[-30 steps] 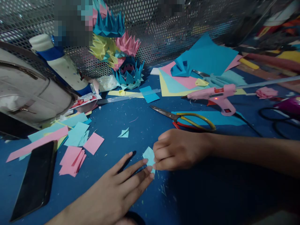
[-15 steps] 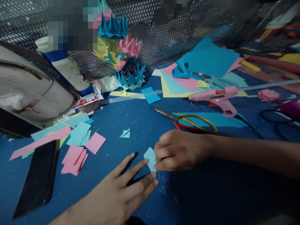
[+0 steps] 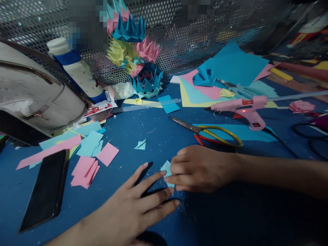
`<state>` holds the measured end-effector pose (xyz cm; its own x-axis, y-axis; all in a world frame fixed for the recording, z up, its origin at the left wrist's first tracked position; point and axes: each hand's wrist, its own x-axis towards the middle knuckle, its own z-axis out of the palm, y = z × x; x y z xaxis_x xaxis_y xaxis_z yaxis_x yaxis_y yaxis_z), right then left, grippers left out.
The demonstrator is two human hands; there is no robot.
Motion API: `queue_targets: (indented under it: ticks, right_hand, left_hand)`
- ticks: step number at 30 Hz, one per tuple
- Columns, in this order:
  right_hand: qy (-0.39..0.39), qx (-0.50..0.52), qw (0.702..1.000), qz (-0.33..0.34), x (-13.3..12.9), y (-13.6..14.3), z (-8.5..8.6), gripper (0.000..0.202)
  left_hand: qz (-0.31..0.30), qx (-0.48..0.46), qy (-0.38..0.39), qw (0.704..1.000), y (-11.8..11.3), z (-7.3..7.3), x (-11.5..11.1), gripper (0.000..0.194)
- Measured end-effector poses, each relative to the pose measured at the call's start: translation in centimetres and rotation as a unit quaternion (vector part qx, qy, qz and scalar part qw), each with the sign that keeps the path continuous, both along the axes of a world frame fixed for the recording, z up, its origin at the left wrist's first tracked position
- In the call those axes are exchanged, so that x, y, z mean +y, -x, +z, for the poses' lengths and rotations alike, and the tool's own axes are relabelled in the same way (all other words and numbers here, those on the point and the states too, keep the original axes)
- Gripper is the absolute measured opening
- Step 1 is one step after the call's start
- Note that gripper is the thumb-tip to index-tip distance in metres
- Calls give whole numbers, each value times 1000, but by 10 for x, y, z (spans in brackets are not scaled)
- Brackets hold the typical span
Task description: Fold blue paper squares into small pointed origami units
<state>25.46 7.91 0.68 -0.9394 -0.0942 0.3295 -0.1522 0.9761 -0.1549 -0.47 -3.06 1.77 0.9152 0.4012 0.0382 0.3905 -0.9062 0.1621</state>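
Observation:
A small light-blue piece of folded paper (image 3: 167, 168) lies on the blue tabletop between my hands. My left hand (image 3: 143, 201) comes from the lower left with its fingers spread, fingertips resting on the paper's left and lower edges. From the right, my right hand (image 3: 197, 169) has its fingers curled down on the paper and covers its right part. Whether the thumb pinches it is hidden. Just beyond lies a folded light-blue paper triangle (image 3: 140, 145). Scissors (image 3: 205, 131) with yellow and red handles lie half open behind my right hand.
A pink glue gun (image 3: 246, 107) with a lit light lies at right. Paper sheets (image 3: 235, 65) and folded paper flowers (image 3: 146, 80) stand behind. At left are pink paper squares (image 3: 84, 172), a phone (image 3: 46, 188), a bottle (image 3: 77, 71) and a pale bag (image 3: 33, 89).
The view has shifted slightly, so everything sits a little further right. My right hand's fingers have moved further over the paper, covering more of it. My left hand stays spread beside it.

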Motion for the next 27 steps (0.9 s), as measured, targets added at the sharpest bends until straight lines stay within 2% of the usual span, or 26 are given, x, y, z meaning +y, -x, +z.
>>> queue_targets:
  ticks: [3,10,17,19,20,23,27]
  right_hand:
    - [-22,-21,999,-10,-4,2,1,24]
    - [-19,-40,997,-58,-12,7,5,28]
    - [-27,-9,994,-103,-13,8,3,28]
    - [14,2,995,-103,-10,7,0,30]
    - [55,-2,993,-100,-8,6,-2,31]
    - [191,-13,970,-150,-1,5,-3,31]
    - [234,-66,945,-221,1,7,6,19]
  left_hand:
    - [0,-2,-4,1000,-1,2,0,70]
    - [6,2,-11,1000,-5,7,0,68]
    - [8,-14,-21,1000,-6,2,-3,70]
    - [4,-21,-29,999,-8,0,-4,68]
    - [3,-25,-36,999,-8,-1,-4,67]
    - [2,-29,-58,998,-11,-3,-5,62]
    - [9,-38,-94,995,-15,-4,-6,54]
